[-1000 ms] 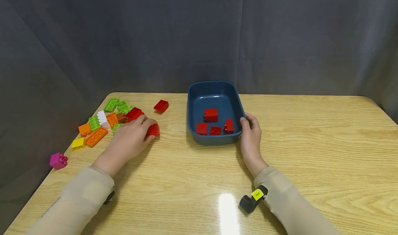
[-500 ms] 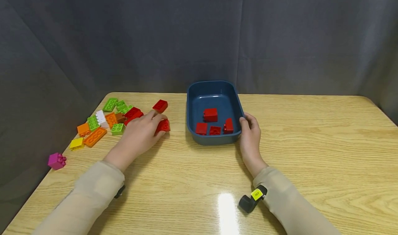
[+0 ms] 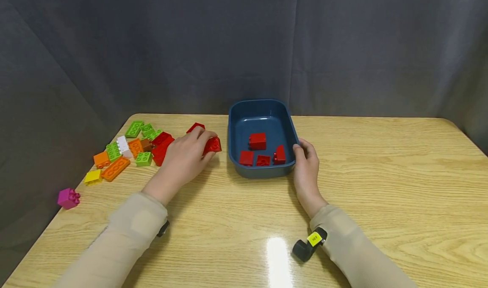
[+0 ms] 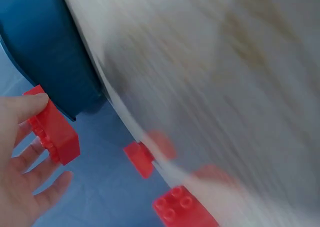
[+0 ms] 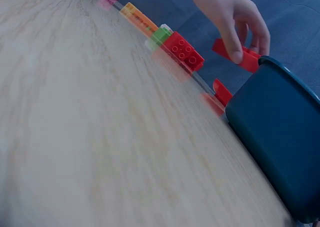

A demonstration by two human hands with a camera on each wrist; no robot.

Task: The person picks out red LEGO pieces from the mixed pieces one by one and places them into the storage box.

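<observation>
Head view: left hand [image 3: 187, 157] tight on red brick [image 3: 213, 145] (right hand [image 3: 307, 166] round bin rim [image 3: 292, 129]).

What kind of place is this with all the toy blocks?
Probably an indoor play or work spot, though the room itself is hidden. The clues are the wooden table, the dark curtain behind it, and toy blocks in and beside a blue tub.

The left hand [image 3: 187, 156] has moved rightward, away from the pile of bricks [image 3: 124, 147], carrying the red brick [image 3: 214, 144] it pinches close to the blue tub [image 3: 263, 173]. The green brick [image 3: 143, 159], mostly covered 1 second ago, now shows whole. The loose red brick [image 3: 195, 127] behind the hand, fully visible before, is now partly hidden by it.
</observation>
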